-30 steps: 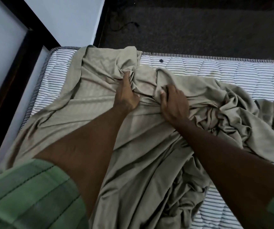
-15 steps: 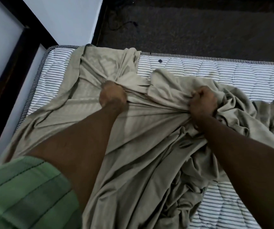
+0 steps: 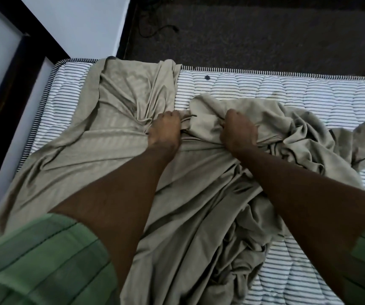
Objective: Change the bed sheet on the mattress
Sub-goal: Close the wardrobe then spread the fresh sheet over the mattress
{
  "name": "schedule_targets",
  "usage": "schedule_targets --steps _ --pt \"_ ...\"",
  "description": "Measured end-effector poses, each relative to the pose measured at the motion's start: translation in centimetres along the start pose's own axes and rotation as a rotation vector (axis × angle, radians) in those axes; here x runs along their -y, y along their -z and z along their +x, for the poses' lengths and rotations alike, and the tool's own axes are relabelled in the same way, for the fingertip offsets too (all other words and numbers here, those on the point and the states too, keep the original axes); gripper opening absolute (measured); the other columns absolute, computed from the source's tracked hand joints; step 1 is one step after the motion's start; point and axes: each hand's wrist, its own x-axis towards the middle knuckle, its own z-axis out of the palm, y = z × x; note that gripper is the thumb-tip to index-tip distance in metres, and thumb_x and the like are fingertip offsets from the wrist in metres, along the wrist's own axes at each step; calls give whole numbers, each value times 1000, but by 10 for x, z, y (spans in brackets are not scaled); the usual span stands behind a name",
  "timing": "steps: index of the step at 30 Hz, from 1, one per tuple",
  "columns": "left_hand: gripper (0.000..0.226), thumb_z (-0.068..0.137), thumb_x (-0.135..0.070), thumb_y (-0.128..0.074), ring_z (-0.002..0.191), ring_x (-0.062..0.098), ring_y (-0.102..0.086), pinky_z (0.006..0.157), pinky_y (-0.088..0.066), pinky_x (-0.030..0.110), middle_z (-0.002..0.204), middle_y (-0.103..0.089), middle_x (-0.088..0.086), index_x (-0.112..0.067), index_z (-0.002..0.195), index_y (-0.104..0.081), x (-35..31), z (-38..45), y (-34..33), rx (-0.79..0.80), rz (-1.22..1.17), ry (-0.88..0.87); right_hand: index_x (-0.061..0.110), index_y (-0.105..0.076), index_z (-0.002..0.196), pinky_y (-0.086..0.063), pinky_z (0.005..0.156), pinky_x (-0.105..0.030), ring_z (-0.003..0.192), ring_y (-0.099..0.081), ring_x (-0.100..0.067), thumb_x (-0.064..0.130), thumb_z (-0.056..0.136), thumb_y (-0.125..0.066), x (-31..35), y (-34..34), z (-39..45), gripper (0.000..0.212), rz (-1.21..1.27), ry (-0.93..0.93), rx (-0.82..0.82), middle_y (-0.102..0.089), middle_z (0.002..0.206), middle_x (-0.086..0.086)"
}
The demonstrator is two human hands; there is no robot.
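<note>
A beige bed sheet (image 3: 115, 137) lies crumpled over the striped mattress (image 3: 309, 93). Its left part spreads fairly flat toward the far left corner, while its right part is bunched in a heap. My left hand (image 3: 165, 130) grips a gathered fold of the sheet near the middle. My right hand (image 3: 238, 130) grips another bunch of the same sheet just to the right. Both fists are clenched in the cloth, a short gap apart. Bare mattress shows along the far edge and at the near right.
A dark wooden bed frame (image 3: 5, 84) runs along the left side beside a pale wall (image 3: 78, 25). Beyond the mattress lies dark carpet (image 3: 265, 34) with a black cable (image 3: 161, 29) on it.
My hands closed into fists on the sheet and spread apart; my right hand has since come back left, closer to my left hand. The sheet has pulled back from the far edge.
</note>
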Motion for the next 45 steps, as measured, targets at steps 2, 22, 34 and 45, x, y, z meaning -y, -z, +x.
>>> schedule_targets --steps 2,22,34,45 --pt "40 91 -10 -68 118 35 -62 92 -52 45 126 -63 13 -11 129 -58 5 1 4 32 -27 39 12 -49 122 -50 82 -48 112 -62 -41 21 96 -57 -6 3 -1 28 -42 70 15 -63 121 -17" --pt "25 85 -12 -69 104 40 -64 79 -52 48 116 -61 12 -16 110 -68 18 -12 18 -92 -134 71 19 -55 121 -45 79 -43 107 -64 -42 33 98 -55 -21 15 12 28 14 131 31 -69 113 -19" --pt "78 81 -2 -53 136 32 -42 111 -40 41 155 -30 13 -19 154 -32 -5 -7 20 -294 -501 83 12 -52 130 -38 91 -20 116 -60 -27 18 98 -45 -20 15 11 34 652 -869 -670 -61 126 -9" --pt "72 78 -22 -71 128 39 -45 103 -42 51 143 -40 17 -13 142 -39 65 -28 -4 -241 -284 350 7 -48 138 -49 89 -48 103 -67 -41 40 100 -44 42 -25 -7 50 113 88 -204 -69 113 -20"
